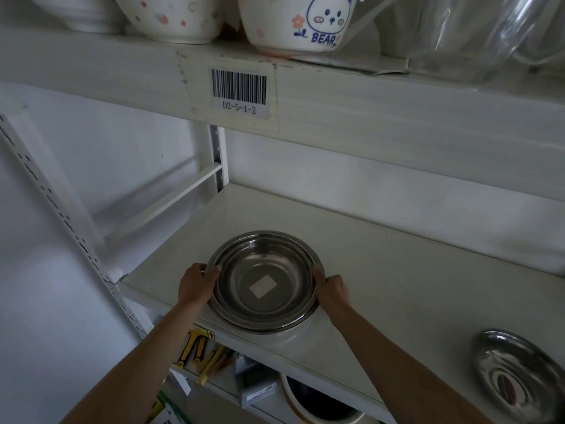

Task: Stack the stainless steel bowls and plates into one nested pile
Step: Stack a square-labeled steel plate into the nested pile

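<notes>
A nested pile of stainless steel bowls (pixel 263 261) sits on the white shelf (pixel 382 270), near its front edge. A pale square sticker lies in the bottom of the top bowl. My left hand (pixel 197 283) grips the pile's left rim, thumb over the edge. My right hand (pixel 331 289) grips the right rim the same way. A separate oval steel plate (pixel 516 374) lies at the shelf's far right, apart from the pile and partly cut off by the frame.
The shelf above (pixel 367 96) hangs low, with a barcode label (pixel 239 92), ceramic bowls (pixel 299 22) and a clear glass vessel (pixel 483 35) on it. A slotted upright (pixel 61 215) runs down the left. Below the shelf are boxes and a dark-lined bowl (pixel 321 402).
</notes>
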### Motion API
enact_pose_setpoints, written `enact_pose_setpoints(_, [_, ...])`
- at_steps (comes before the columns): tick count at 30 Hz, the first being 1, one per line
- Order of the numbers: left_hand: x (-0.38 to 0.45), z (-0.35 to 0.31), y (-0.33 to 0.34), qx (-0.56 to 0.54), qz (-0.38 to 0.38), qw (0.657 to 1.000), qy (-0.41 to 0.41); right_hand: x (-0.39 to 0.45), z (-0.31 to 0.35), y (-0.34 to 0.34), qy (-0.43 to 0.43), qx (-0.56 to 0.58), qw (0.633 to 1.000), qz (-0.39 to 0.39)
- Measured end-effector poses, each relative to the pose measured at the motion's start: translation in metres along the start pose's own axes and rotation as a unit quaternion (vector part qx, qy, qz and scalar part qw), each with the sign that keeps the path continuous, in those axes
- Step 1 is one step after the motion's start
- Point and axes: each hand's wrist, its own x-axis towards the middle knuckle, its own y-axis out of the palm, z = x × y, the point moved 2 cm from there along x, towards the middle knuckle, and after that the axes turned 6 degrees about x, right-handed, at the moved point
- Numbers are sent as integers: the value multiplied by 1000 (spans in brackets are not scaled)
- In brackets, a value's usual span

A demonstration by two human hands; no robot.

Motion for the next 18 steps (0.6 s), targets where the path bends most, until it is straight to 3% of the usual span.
enact_pose_setpoints(3, [-1,0,7,-195,55,975,-92,5,-3,8,42,86,995,12])
enact_pose_setpoints(6, [-3,2,12,-282,53,949,-127,5,-5,12,33,155,987,-13])
enact_pose_setpoints(18, [-12,-6,24,-299,3,949,-101,-7,-23,5,42,257,962,-86])
